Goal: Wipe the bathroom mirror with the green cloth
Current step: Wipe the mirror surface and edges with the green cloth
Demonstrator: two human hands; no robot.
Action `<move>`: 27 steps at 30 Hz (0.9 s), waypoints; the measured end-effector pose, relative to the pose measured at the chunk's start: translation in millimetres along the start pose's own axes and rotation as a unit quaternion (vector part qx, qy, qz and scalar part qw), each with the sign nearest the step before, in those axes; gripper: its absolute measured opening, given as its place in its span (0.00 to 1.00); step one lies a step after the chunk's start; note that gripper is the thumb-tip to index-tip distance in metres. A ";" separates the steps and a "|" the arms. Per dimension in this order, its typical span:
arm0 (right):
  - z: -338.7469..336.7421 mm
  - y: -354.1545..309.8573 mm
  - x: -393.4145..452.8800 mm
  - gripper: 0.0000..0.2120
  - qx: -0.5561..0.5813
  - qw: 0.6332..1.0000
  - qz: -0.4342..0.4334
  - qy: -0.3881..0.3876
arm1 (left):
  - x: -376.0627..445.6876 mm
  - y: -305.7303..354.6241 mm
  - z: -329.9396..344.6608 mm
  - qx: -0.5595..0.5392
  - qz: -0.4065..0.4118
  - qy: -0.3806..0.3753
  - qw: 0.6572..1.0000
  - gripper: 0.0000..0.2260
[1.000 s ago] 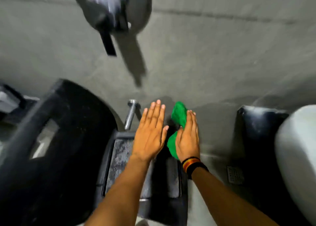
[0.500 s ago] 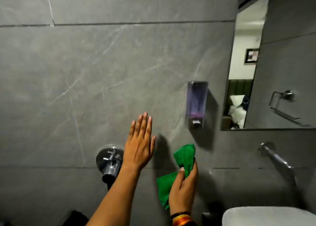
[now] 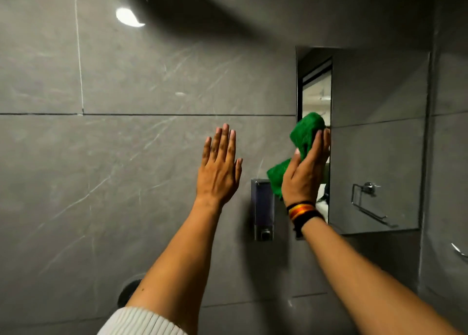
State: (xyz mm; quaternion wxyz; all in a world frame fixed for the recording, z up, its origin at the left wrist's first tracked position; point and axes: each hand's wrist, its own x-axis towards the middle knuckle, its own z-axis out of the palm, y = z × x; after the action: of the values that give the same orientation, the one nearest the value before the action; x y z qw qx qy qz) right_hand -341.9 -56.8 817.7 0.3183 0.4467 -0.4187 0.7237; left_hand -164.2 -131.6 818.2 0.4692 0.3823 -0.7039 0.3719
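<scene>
The bathroom mirror hangs on the grey tiled wall at the right, reflecting a doorway and a towel holder. My right hand holds the crumpled green cloth flat against the mirror's left edge, about halfway up. The cloth bulges out above and to the left of my fingers. My left hand is raised in front of the bare wall left of the mirror, fingers straight and slightly apart, holding nothing.
A wall-mounted soap dispenser sits just below the cloth, left of the mirror's lower corner. A round dark wall fitting shows at the bottom left. A chrome bar pokes in at the right edge.
The view has swung up from the toilet and floor to the wall. My right hand has risen with the cloth from below the dispenser onto the mirror's left edge. My left hand has risen too.
</scene>
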 end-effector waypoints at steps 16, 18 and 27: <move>-3.3 11.0 139.0 0.28 -0.112 0.978 -0.165 0.061 | 76.0 24.0 6.0 0.001 0.023 0.060 0.998 0.30; -0.7 12.8 146.1 0.29 -0.123 0.972 -0.189 0.059 | 87.8 27.6 3.9 0.001 0.014 0.070 0.997 0.30; 7.0 36.4 164.5 0.31 -0.203 0.941 -0.270 0.018 | 123.4 31.4 -11.2 0.028 -0.006 0.088 0.996 0.30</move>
State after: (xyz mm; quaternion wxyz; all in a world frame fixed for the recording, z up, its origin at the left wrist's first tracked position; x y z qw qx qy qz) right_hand -435.2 -65.1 958.0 0.5929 0.4559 -0.4152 0.5179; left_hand -220.9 -131.6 932.8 0.5204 0.3650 -0.6471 0.4209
